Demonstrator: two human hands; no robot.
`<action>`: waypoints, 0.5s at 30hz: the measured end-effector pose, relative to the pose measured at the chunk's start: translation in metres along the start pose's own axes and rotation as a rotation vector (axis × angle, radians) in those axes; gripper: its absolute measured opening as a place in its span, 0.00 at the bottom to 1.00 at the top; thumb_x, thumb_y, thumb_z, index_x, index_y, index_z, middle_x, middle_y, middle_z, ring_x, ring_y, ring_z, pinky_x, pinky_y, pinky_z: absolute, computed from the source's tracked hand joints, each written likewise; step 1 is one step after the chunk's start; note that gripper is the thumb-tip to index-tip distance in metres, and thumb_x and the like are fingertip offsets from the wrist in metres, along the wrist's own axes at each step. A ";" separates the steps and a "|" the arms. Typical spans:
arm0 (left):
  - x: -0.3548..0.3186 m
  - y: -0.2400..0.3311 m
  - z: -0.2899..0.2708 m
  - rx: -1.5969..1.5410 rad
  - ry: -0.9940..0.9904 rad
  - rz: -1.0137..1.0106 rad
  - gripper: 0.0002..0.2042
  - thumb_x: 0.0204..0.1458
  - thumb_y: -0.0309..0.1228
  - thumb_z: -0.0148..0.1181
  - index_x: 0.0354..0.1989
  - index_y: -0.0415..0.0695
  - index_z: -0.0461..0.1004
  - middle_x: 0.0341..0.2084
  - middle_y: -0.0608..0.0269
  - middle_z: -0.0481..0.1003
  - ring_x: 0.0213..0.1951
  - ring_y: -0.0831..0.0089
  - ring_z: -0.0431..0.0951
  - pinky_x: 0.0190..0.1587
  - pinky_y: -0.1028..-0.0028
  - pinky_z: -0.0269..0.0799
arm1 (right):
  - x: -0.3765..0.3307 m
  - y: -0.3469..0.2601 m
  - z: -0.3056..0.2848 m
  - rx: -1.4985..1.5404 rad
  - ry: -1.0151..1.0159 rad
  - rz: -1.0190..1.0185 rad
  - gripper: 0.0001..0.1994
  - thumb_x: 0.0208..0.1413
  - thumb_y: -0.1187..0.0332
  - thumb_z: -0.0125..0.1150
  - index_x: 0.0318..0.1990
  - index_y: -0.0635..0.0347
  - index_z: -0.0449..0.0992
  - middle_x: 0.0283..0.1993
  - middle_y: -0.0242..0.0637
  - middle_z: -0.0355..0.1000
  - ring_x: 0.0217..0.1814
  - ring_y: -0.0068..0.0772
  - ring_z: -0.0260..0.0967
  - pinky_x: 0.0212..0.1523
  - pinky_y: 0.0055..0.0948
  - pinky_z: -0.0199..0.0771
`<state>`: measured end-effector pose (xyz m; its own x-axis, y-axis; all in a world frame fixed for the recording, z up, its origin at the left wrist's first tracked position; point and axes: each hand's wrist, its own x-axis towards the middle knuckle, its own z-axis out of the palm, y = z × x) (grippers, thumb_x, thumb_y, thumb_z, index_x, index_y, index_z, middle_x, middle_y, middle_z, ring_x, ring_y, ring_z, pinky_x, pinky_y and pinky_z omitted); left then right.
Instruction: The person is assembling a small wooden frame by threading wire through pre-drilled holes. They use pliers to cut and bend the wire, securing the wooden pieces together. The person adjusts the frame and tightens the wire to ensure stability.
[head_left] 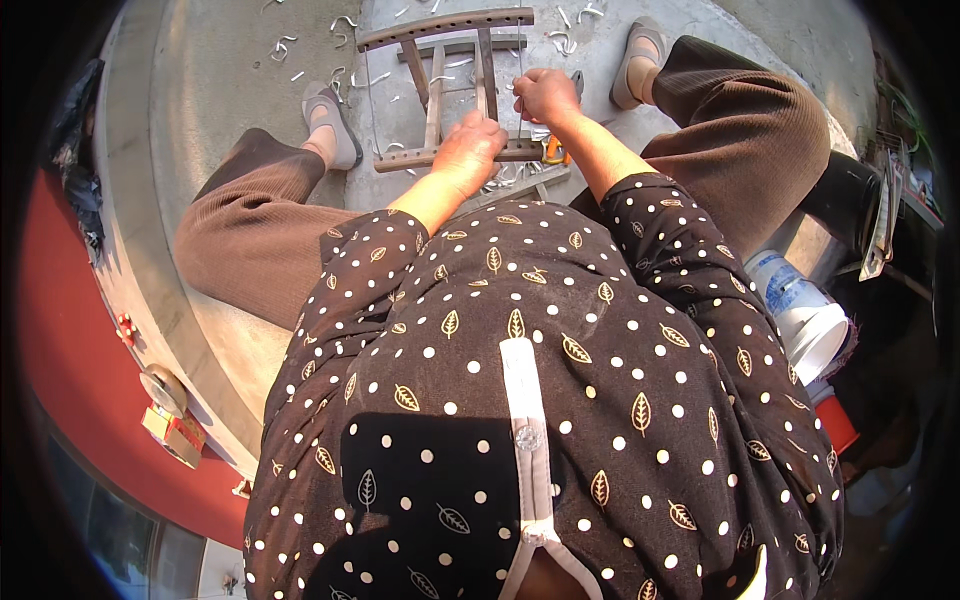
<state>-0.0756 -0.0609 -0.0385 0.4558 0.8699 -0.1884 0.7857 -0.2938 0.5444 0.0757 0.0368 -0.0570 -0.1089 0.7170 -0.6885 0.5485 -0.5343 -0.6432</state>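
Observation:
A wooden folding stool frame (pixel 432 110) lies on the ground between my feet, with rows of holes along its far rail (pixel 446 28) and its near rail (pixel 405 158). Thin cords run between the rails at both sides. My left hand (pixel 468 152) is closed around the near rail, its fingertips partly hidden. Just right of the frame, my right hand (pixel 548 97) is in a pinch beside the right-hand cord (pixel 519 60); what lies between its fingers is too small to make out. An orange-and-yellow tool handle (pixel 556 150) shows below that wrist, and a dark tip (pixel 577 84) beyond the hand.
White curled strips (pixel 283 47) are scattered over the concrete. My feet rest either side of the frame. A white bucket (pixel 812 335) and a red container (pixel 836 425) stand at my right. At left, a tape roll (pixel 163 390) and a small box (pixel 174 435) sit by a red surface.

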 end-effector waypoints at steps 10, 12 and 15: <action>0.004 -0.002 0.004 -0.037 0.001 -0.055 0.16 0.32 0.27 0.65 0.35 0.43 0.73 0.34 0.61 0.70 0.46 0.58 0.67 0.48 0.61 0.66 | 0.014 -0.003 -0.001 -0.067 -0.058 -0.029 0.11 0.52 0.65 0.54 0.29 0.63 0.77 0.19 0.35 0.73 0.18 0.23 0.70 0.21 0.25 0.69; 0.006 0.000 -0.002 -0.063 -0.022 -0.084 0.16 0.35 0.31 0.65 0.36 0.43 0.74 0.34 0.60 0.71 0.46 0.58 0.66 0.49 0.61 0.64 | 0.019 -0.001 -0.001 -0.089 -0.113 -0.010 0.11 0.51 0.64 0.54 0.30 0.61 0.79 0.20 0.36 0.75 0.20 0.25 0.73 0.29 0.27 0.74; 0.014 0.004 -0.004 -0.138 0.002 -0.175 0.16 0.42 0.40 0.62 0.37 0.42 0.77 0.35 0.58 0.73 0.47 0.56 0.67 0.50 0.59 0.60 | 0.019 -0.005 -0.004 -0.057 -0.115 0.000 0.11 0.51 0.66 0.53 0.29 0.63 0.79 0.20 0.37 0.75 0.20 0.25 0.73 0.28 0.27 0.74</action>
<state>-0.0676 -0.0481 -0.0354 0.3163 0.9038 -0.2883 0.7880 -0.0811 0.6104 0.0739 0.0543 -0.0653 -0.2013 0.6592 -0.7246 0.5946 -0.5056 -0.6252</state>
